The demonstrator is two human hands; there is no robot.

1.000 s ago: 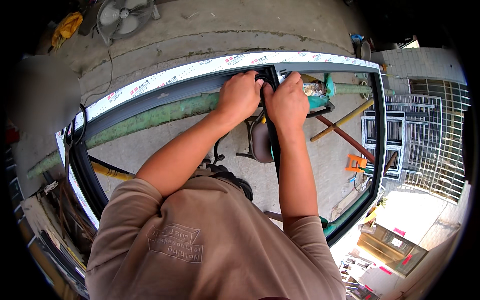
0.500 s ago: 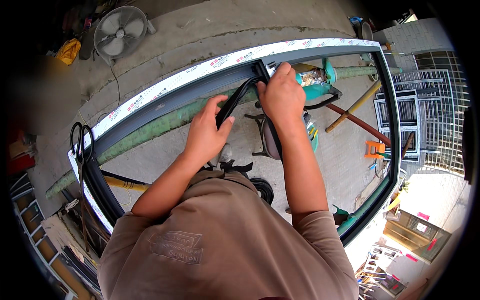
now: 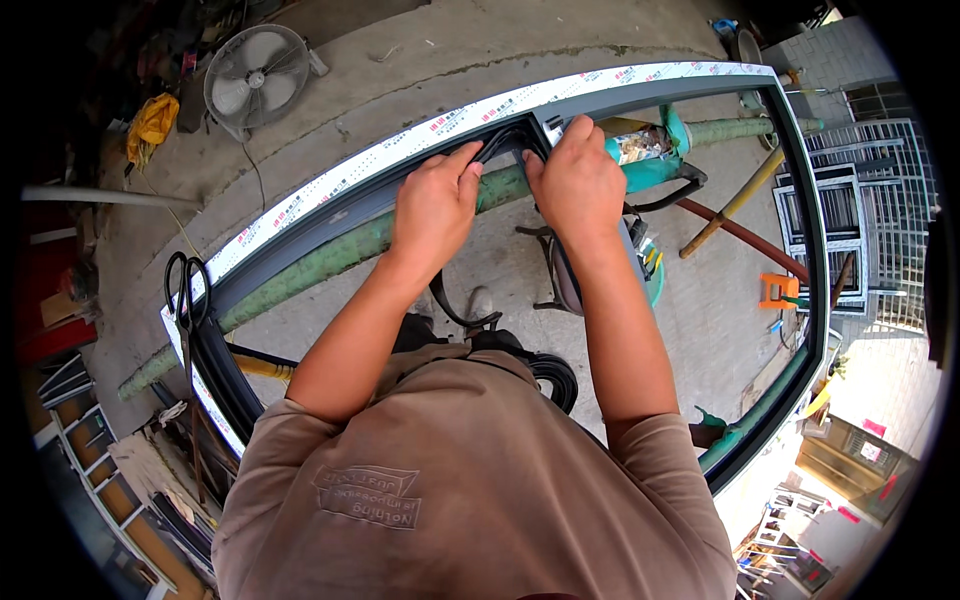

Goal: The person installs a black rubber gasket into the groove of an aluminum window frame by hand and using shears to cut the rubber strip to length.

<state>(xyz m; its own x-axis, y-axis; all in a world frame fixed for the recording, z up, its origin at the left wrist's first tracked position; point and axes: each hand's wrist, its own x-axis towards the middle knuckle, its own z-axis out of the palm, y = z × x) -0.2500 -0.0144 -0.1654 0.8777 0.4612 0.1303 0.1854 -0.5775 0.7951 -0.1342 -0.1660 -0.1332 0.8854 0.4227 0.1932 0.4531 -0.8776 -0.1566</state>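
A large dark grey window frame [image 3: 400, 149], its face covered with printed white film, lies in front of me. In the inner corner where a crossbar [image 3: 546, 127] meets the far rail, a black rubber sealing strip [image 3: 508, 138] bends round in a loop. My left hand [image 3: 435, 205] is closed on the strip against the far rail, thumb and fingers together. My right hand [image 3: 578, 185] wraps round the crossbar beside that corner, its thumb on the near side; strip under its fingers is hidden. Black-handled scissors [image 3: 184, 315] hang over the frame's left end.
Poles wrapped in green cloth [image 3: 345, 250] run beneath the frame. A bag with small parts [image 3: 640, 148] sits past my right hand. Below lie a coil of black strip [image 3: 558, 378] and an orange stool [image 3: 778, 290]. A fan [image 3: 257, 82] stands at the far left.
My left hand has moved up and right to the far rail, and its fingers have closed on the strip. The strip's loop now sits in the corner. The whole view has shifted slightly.
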